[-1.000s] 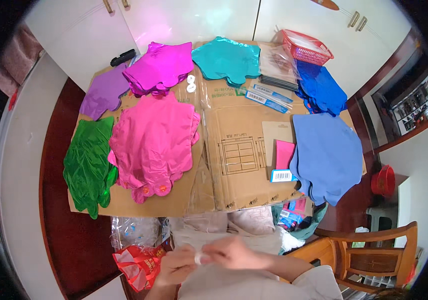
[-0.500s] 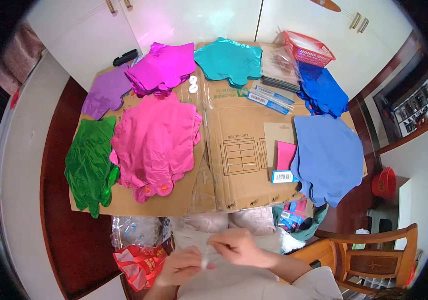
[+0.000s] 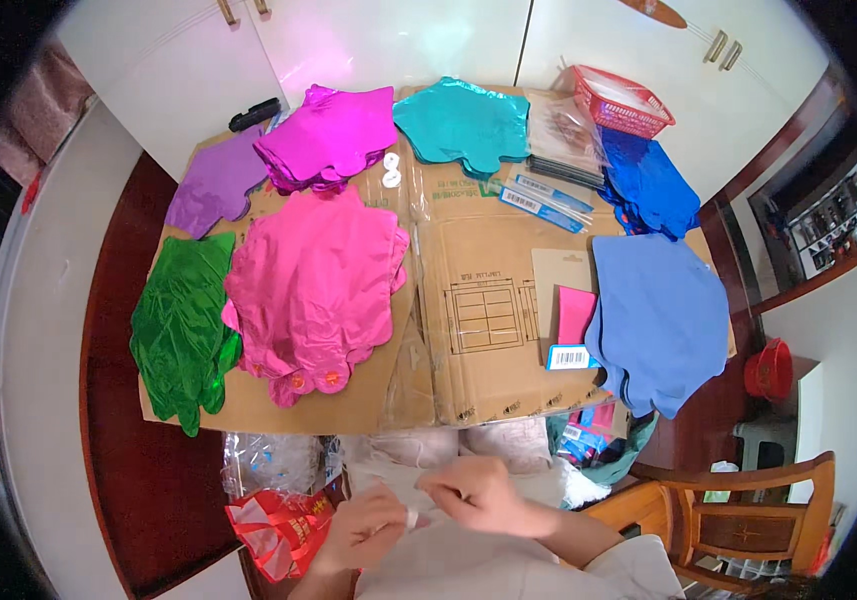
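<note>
My left hand [image 3: 366, 525] is over my lap with its fingers curled in. A small white piece [image 3: 412, 518] shows at its fingertips, too blurred to name more closely. Just right of it, my right hand [image 3: 478, 495] is closed in a pinch, and whatever it may hold is hidden. Both hands are in front of the cardboard sheet's near edge [image 3: 503, 415]. Nearest beyond them lies a stack of flat pink foil sheets with scalloped edges [image 3: 318, 290]. Further up the cardboard are two small white rings [image 3: 391, 170] side by side.
Around the cardboard lie stacks in green [image 3: 183, 330], purple [image 3: 213, 185], magenta [image 3: 333, 135], teal [image 3: 463, 125], dark blue [image 3: 648, 180] and grey-blue [image 3: 658, 310]. A red basket [image 3: 620, 103] stands at the back right. A wooden chair [image 3: 748, 520] and red bag [image 3: 278, 530] flank me.
My left hand has shifted slightly up and to the right, still curled. My right hand keeps its pinch with barely any movement. The stacks have stayed put.
</note>
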`<control>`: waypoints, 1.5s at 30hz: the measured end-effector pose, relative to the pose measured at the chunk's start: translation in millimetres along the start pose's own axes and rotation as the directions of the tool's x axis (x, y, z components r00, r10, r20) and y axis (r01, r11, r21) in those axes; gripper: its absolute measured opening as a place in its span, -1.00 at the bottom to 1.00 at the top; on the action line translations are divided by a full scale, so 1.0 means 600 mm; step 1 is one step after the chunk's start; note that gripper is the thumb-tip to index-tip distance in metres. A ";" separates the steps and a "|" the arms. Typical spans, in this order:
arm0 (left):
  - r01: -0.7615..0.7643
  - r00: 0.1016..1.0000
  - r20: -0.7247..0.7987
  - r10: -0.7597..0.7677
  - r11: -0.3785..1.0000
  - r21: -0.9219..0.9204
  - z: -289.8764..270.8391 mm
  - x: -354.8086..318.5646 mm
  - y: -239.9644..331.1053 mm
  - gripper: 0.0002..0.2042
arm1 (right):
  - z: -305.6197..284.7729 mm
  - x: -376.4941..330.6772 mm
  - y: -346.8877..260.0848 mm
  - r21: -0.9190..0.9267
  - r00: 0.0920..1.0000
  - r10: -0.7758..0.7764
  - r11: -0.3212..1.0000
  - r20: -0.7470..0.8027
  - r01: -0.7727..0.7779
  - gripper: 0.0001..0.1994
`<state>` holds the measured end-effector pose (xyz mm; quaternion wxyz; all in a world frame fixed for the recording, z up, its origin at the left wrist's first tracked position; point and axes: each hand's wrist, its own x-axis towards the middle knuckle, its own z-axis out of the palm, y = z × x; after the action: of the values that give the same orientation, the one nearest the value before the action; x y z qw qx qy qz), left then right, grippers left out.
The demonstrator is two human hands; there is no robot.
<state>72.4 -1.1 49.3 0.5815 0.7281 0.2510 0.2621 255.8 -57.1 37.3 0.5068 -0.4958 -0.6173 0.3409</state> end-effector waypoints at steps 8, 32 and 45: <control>-0.051 0.999 0.001 0.051 0.993 0.107 0.006 0.002 -0.006 -0.76 | -0.011 0.013 -0.005 -0.066 1.000 0.002 0.998 -0.016 -0.003 -0.89; 0.115 0.935 -0.167 -0.313 0.711 -0.694 0.041 -0.003 -0.041 -0.83 | 0.013 0.014 0.024 0.013 1.000 0.009 1.000 -0.021 -0.008 -0.85; 0.230 0.932 -0.162 -0.324 0.875 -0.426 0.019 -0.004 -0.050 -0.78 | 0.001 0.008 -0.004 -0.098 0.991 -0.136 0.986 0.015 0.137 -0.79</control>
<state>76.5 -5.0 17.7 0.7168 0.5148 0.3594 0.3033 254.7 -53.2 41.1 0.5012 -0.4754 -0.6681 0.2763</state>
